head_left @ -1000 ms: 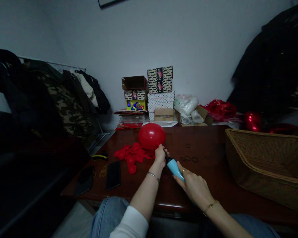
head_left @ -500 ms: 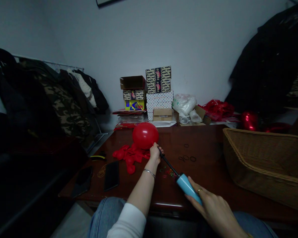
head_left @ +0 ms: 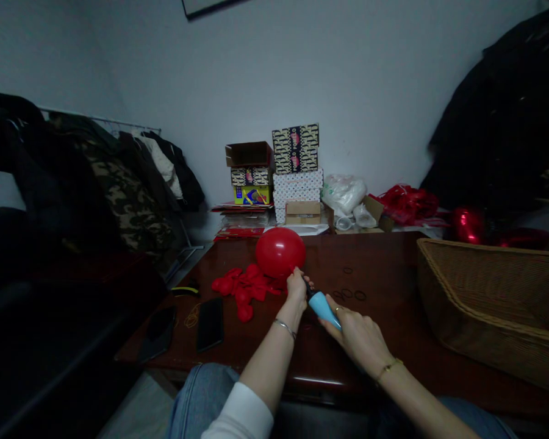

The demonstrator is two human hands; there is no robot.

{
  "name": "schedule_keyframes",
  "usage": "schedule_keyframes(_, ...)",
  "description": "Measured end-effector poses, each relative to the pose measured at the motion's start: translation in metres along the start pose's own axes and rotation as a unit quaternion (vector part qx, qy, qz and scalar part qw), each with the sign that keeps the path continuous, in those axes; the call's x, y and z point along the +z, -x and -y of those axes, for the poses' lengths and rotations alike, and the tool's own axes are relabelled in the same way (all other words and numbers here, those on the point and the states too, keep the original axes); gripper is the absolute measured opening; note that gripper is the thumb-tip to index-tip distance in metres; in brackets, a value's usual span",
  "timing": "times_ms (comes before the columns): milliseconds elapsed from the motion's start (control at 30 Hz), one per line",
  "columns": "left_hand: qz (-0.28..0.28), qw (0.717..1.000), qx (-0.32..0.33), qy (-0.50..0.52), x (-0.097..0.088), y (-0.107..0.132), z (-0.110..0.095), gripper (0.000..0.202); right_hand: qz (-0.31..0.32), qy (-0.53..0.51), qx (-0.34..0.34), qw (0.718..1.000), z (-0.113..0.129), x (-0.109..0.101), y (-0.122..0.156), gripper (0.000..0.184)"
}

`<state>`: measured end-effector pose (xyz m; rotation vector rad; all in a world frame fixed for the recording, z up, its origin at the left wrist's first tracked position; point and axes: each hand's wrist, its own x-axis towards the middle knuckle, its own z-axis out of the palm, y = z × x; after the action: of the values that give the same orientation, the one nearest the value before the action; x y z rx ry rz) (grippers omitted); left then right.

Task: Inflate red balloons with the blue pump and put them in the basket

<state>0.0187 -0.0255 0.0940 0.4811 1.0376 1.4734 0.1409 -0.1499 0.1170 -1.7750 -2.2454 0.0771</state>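
Note:
A partly inflated red balloon (head_left: pixel 280 251) is above the dark wooden table, its neck pinched by my left hand (head_left: pixel 297 288) at the pump's nozzle end. My right hand (head_left: pixel 359 334) is wrapped round the light blue barrel of a hand pump (head_left: pixel 324 306). The barrel is pushed up close to my left hand, and the black rod hardly shows. Left of my left hand lies a pile of limp red balloons (head_left: pixel 244 289). My fingers hide the balloon's mouth and the nozzle tip.
Two dark phone-like slabs, one a phone (head_left: pixel 210 324), lie left with rubber bands (head_left: pixel 193 316). Black rings (head_left: pixel 348 294) lie right of centre. A wicker basket (head_left: pixel 485 323) takes the table's right side. Stacked boxes (head_left: pixel 297 189) and a plastic bag (head_left: pixel 344 194) stand at the back.
My right hand has pushed the pump barrel forward and left toward my left hand, covering the black rod. The red balloon looks slightly bigger. The view has shifted a little.

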Motion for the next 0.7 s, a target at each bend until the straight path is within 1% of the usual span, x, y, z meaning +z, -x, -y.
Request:
schedule_keyframes(133, 0.001, 1.0, 0.0, 0.002, -0.003, -0.003, -0.001, 0.022, -0.01, 0.001, 0.002, 1.0, 0.001, 0.006, 0.001, 0.052)
schedule_keyframes(267, 0.016, 1.0, -0.007, 0.006, -0.005, -0.006, 0.001, 0.022, -0.029, 0.006, -0.003, 1.0, -0.004, 0.012, 0.012, 0.052)
schedule_keyframes(400, 0.019, 1.0, 0.001, 0.008, -0.006, -0.013, -0.002, 0.023, -0.034, -0.015, -0.006, 0.999, -0.019, 0.016, 0.032, 0.051)
schedule_keyframes(567, 0.007, 1.0, 0.021, 0.0, -0.009, -0.02, -0.013, 0.021, -0.045, -0.05, -0.007, 0.998, -0.039, 0.022, 0.065, 0.049)
schedule_keyframes(700, -0.001, 1.0, 0.023, 0.006, -0.01, -0.02, -0.018, 0.021, -0.035, -0.066, -0.003, 0.997, -0.044, 0.024, 0.079, 0.05)
